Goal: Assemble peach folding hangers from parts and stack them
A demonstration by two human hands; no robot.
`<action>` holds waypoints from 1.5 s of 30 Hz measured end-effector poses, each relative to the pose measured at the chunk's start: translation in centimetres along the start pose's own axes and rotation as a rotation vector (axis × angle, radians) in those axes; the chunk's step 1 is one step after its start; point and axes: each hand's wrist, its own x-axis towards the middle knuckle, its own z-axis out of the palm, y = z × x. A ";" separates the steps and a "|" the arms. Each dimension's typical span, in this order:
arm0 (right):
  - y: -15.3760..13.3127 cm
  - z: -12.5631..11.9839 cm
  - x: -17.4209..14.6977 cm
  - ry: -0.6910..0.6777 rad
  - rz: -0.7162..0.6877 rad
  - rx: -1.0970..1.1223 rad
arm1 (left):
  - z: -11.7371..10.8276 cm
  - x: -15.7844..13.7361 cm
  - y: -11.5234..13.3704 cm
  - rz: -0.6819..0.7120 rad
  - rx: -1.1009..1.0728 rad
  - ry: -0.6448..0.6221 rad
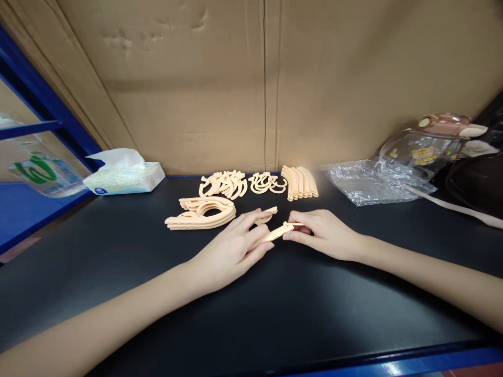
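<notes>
Left hand: the left hand [231,243] lies palm down, its grip closed about a cream piece [280,231] between thumb and fingers.
Right hand: the right hand [329,234] has its grip drawn to a pinch on a thin part [297,224], which meets the end of the cream piece.
Cream piece: at the centre, just above the tabletop [251,319], slanting up toward the right hand; another cream portion [271,211] shows beyond the left fingers — whether joined to it cannot be told.
Stack: a stack of curved frames [200,224], left of and beyond the left hand.
Back row, left to right: a heap of small curved parts [223,183], a group of hooks [261,183], and a bundle of curved bars [301,183], side by side.
Far left: a tissue pack [135,178], one sheet raised; beside it, a clear bottle [43,173] with green marking, behind a blue frame [66,131].
Far right: a crumpled clear bag [353,183] near a clear jug [424,149] with a bear picture; a pale strap [451,203] trails nearby.
Backdrop: upright cardboard [188,115].
</notes>
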 end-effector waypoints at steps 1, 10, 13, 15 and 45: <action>0.0 0.0 0.0 0.007 0.004 0.006 | 0.0 0.0 0.0 0.001 -0.006 -0.002; 0.4 0.0 0.2 0.045 0.019 0.105 | 0.0 0.0 0.0 -0.005 -0.022 -0.005; 0.3 -0.1 0.2 0.030 0.008 0.102 | -0.1 0.0 -0.1 -0.008 -0.028 -0.010; 0.3 -0.1 0.3 0.025 0.009 0.105 | -0.1 -0.1 -0.1 -0.005 -0.029 -0.008; 0.1 0.0 -0.2 0.052 -0.086 -0.373 | 0.0 -0.1 -0.2 0.037 -0.036 0.009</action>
